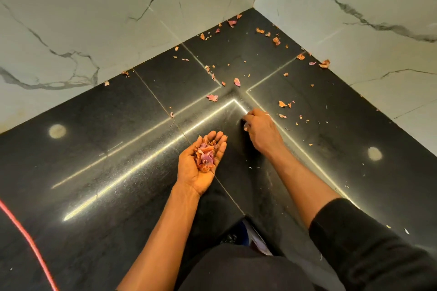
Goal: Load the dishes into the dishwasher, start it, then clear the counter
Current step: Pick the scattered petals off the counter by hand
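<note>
left hand point(201, 168): open cup, palm up, carrying onion skins point(205, 156)
right hand point(260, 129): fingers bent down on the worktop point(118, 149); cannot tell if holding
loose skins point(282, 104): just beyond, nearest the right hand

Dry onion peels point(236, 81), strewn over black counter point(118, 149)

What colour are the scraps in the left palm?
The scraps are pink-purple and orange-brown; head view shows them best.
</note>
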